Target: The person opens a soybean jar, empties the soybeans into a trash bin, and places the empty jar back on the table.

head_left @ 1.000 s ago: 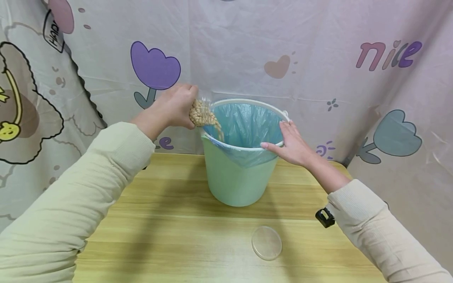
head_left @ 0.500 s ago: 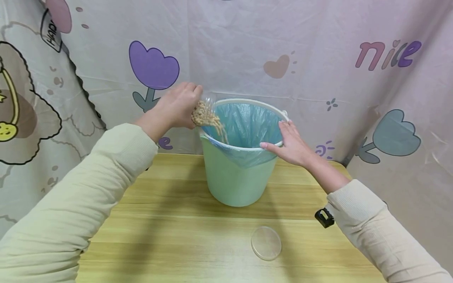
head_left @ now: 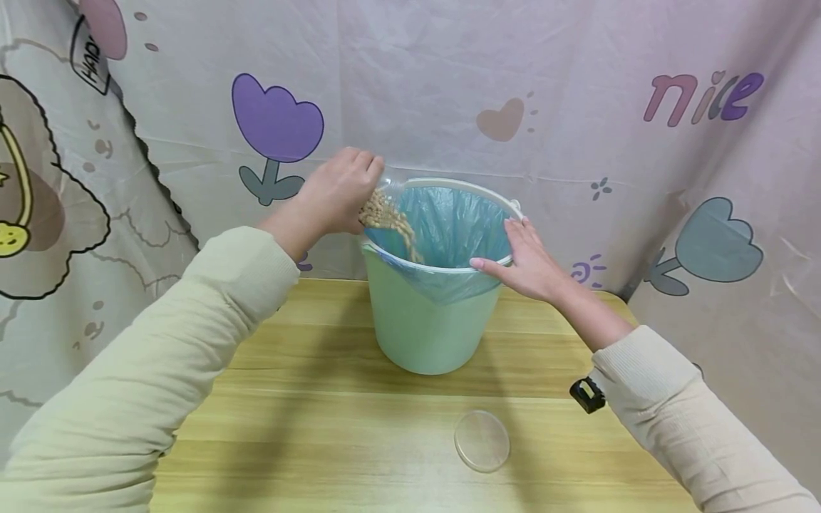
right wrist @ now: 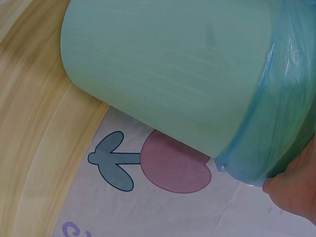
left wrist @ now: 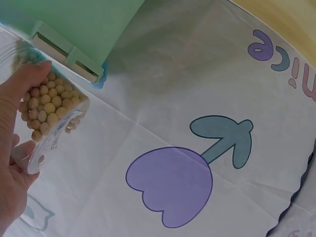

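Observation:
My left hand [head_left: 340, 189] grips a clear plastic jar [left wrist: 49, 143] of round, pale tan beans [left wrist: 52, 106], tipped mouth-down over the left side of a light green bucket [head_left: 432, 328]. Beans stream from its mouth [head_left: 393, 187] into the bucket. A translucent blue bag [head_left: 455, 221] lines the bucket and folds over its front; the bottom inside is hidden. On the right of the rim rests my right hand [head_left: 535, 263], fingers extended along it and thumb at the front edge. The thumb touches the folded bag in the right wrist view.
A round clear lid [head_left: 482, 442] lies on the wooden table [head_left: 359, 427] in front of the bucket. Beside the right sleeve is a small black object [head_left: 587, 395]. Printed cloth [head_left: 417, 92] hangs close behind the bucket and along both sides.
My left hand has moved right, bringing the jar farther over the rim and tilting it more steeply. The bean stream has shifted inward. My right hand and the bucket have stayed nearly still.

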Available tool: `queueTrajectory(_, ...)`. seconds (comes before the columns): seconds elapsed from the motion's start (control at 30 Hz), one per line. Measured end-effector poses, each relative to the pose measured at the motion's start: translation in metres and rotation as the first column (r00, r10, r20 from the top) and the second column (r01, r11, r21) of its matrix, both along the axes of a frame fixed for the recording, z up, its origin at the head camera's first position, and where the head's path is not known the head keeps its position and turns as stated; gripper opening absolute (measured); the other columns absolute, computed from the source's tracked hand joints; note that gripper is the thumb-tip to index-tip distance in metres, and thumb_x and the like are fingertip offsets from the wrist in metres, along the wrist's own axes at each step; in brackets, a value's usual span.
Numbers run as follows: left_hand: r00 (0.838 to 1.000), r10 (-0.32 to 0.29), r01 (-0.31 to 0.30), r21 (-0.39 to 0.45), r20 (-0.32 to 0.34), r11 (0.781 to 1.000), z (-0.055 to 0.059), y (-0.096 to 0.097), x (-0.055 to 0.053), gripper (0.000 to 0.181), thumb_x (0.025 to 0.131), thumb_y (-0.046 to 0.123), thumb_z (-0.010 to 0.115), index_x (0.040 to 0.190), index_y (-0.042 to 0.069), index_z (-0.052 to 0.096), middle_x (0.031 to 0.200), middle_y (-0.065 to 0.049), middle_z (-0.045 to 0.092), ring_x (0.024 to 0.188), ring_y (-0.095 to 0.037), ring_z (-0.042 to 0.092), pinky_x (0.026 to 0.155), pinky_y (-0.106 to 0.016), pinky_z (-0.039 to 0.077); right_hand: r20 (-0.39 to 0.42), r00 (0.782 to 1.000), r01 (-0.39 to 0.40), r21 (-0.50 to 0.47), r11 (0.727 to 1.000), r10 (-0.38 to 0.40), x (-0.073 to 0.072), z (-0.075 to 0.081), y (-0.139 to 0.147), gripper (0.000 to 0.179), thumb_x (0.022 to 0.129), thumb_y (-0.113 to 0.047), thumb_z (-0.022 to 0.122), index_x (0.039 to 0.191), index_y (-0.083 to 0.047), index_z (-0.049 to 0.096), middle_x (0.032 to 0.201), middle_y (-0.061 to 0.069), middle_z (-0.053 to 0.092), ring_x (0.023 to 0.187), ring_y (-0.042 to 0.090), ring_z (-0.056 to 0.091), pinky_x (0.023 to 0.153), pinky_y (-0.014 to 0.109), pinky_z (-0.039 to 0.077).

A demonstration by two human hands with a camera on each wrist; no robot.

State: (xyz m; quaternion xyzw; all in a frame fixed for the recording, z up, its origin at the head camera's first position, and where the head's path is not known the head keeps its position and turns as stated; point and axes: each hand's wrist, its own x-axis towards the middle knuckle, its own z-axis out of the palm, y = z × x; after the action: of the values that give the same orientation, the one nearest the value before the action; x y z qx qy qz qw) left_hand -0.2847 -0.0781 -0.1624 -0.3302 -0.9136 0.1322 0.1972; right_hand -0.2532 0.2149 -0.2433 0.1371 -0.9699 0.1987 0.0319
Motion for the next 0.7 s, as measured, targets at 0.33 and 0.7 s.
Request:
queueTrajectory(0.33, 0.993, -0.068, 0.056, -0.136, -0.091, 0.989, -0.002, 0.013, -0.001, 0.087, 0.060, 0.025, 0.084, 0.125, -0.013, 0.040, 0.121, -0.027, 0.051, 0.115, -0.040, 0.048, 0.109, -0.045, 0.034, -0.007, 1.000, 0.003, 0.001, 1.000, -0.003, 0.000, -0.001, 0.000, 0.100, 0.085, -0.062, 0.047, 0.146, 0.007, 0.006, 0.154, 0.024, 0.003, 0.143, 0.035, -0.008, 0.116, 0.057, 0.004)
queueTrajectory(0.7, 0.967, -0.151, 0.099, -0.247, -0.204, 0.964, -0.010, 0.026, -0.004, 0.077, 0.065, 0.020, 0.080, 0.124, -0.011, 0.043, 0.118, -0.024, 0.053, 0.109, -0.037, 0.050, 0.105, -0.042, 0.038, -0.006, 1.000, 0.002, -0.004, 1.000, -0.002, 0.000, -0.001, 0.000, 0.100, 0.085, -0.061, 0.048, 0.146, 0.007, 0.006, 0.154, 0.024, 0.003, 0.143, 0.035, -0.009, 0.115, 0.057, 0.005)
